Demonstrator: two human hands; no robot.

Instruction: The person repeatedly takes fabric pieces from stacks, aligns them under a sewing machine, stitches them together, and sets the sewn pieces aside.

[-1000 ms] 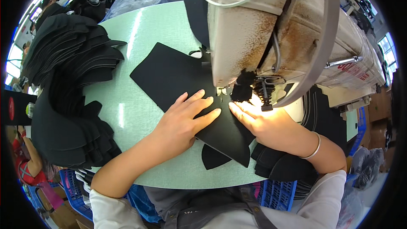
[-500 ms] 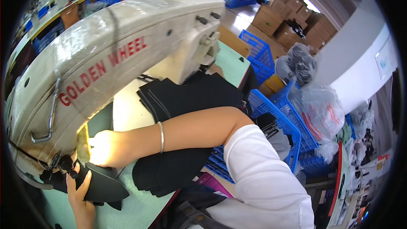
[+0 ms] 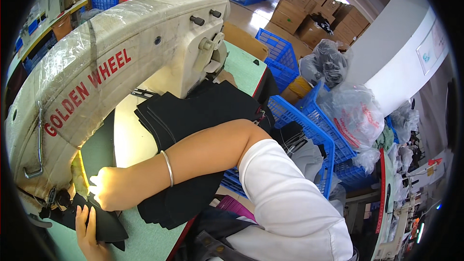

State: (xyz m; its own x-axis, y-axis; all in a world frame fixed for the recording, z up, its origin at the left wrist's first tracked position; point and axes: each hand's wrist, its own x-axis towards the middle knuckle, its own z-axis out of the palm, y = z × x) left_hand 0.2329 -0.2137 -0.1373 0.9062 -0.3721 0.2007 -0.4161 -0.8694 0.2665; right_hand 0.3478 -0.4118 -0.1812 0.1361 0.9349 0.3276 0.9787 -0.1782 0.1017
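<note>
I have the black piece (image 3: 107,227) low at the left of my view, lying on the green table (image 3: 152,240) beneath the head of the sewing machine (image 3: 145,48). Its long axis slants from upper left to lower right as I look at it: the pointed tip aims down and right, away from the machine, while the other end runs in under the machine head, where I lose it. A sliver of a second dark piece (image 3: 119,245) peeks out below the tip. The left hand (image 3: 91,242) rests on top, its fingers (image 3: 92,221) nearly straight and slightly parted, pressing on the piece without closing around it; its thumb is out of my sight and the wrist is cut off by the lower edge. The right hand (image 3: 121,188) is at the piece's upper edge, knuckles bent, but glare bleaches its fingertips, so I can't say how far they are parted or whether they pinch anything. The needle is hidden from me as well. The right forearm (image 3: 212,147), with a bangle (image 3: 167,168) at the wrist, crosses a black stack (image 3: 193,108) and hides its middle.
</note>
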